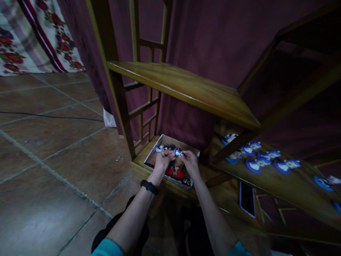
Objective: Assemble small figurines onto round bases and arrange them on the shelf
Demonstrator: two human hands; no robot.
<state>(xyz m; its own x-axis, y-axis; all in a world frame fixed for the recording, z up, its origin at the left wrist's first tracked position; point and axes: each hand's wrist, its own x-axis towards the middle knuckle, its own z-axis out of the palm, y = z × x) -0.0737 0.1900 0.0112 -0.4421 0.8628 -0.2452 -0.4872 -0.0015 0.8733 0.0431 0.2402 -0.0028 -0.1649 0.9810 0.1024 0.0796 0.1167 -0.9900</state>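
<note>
Our left hand [163, 160] and right hand [191, 162] pinch a purple-and-white figurine [179, 153] above the box [183, 143], long axis crosswise between them.

Glimpsed Blue Amid Plum

Saw blue-violet and white on the held figurine [179, 153], honey-brown on the shelf board [181, 81], plum on the curtain [207, 49], red roses on white fabric [54, 33], teal on the sleeves [108, 248].
</note>
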